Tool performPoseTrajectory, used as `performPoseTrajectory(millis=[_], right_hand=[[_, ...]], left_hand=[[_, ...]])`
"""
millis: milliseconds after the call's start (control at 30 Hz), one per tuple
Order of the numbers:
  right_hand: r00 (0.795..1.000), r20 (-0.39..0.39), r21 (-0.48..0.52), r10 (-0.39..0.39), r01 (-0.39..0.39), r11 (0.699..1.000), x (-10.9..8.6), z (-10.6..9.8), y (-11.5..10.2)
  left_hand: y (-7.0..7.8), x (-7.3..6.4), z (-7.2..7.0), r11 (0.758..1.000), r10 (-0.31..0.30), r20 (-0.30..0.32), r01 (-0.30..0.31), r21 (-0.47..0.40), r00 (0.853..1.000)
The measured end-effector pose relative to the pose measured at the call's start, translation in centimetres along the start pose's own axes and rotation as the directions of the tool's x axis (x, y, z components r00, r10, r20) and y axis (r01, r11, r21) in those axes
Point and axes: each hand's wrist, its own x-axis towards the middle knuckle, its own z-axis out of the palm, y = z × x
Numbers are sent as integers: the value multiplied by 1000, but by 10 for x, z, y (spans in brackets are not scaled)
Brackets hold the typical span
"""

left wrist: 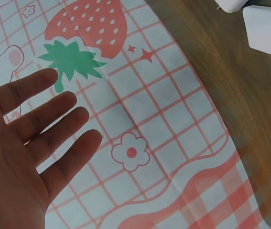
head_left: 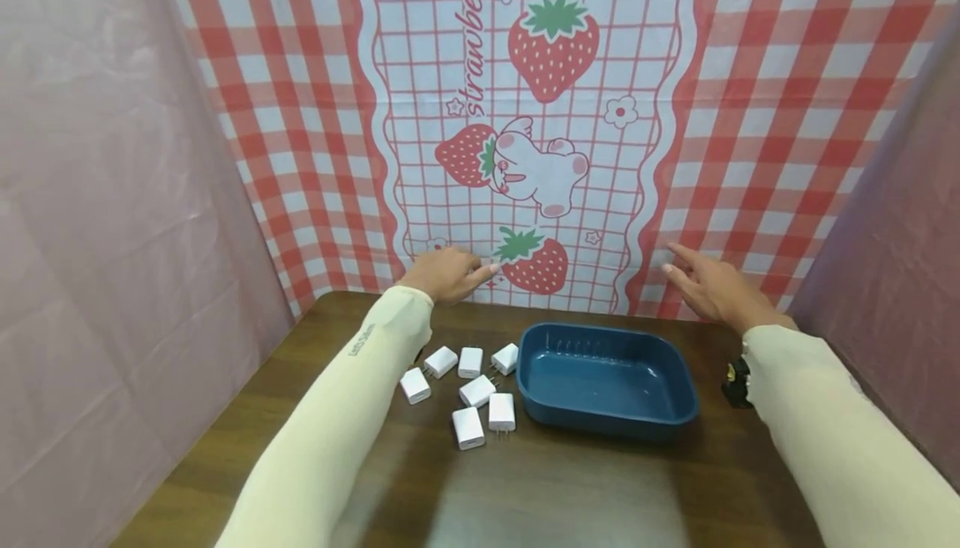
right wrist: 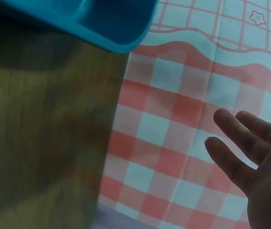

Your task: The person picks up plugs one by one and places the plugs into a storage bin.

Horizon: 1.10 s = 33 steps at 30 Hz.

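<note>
My left hand [head_left: 444, 274] hovers above the back of the table, fingers spread and holding nothing; the left wrist view shows its loosely extended fingers [left wrist: 63, 160]. Over the table's back right, my right hand [head_left: 716, 288] is also raised and holds nothing, with fingers [right wrist: 228, 160] apart in the right wrist view. Several white plug-in chargers [head_left: 470, 362] lie loose below and right of the left hand, some with metal prongs showing. Right of them stands a dark blue rectangular bin [head_left: 607, 427], with nothing visible inside; the right hand is beyond its right end.
The brown wooden table [head_left: 570, 498] ends at a hanging cloth [head_left: 300, 114] with red checks and strawberries. Pinkish curtains [head_left: 112, 239] hang at both sides. A small black device [head_left: 737, 383] sits at the right wrist.
</note>
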Motion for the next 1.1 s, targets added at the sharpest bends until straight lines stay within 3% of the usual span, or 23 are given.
performPoseTrajectory(millis=[267, 533, 867, 1100], right_hand=[[1000, 26, -32, 10, -9, 999, -10, 10, 11], [999, 53, -69, 3, 1, 998, -19, 21, 20], [997, 78, -20, -29, 31, 999, -37, 44, 23], [993, 110, -55, -36, 42, 998, -49, 53, 29]], left_hand=[[-1, -4, 9, 1000, -18, 11, 19, -18, 1000], [5, -7, 19, 1000, 1, 22, 0, -14, 1000], [7, -23, 35, 999, 32, 8, -32, -36, 999], [11, -29, 43, 989, 39, 10, -37, -142, 999]])
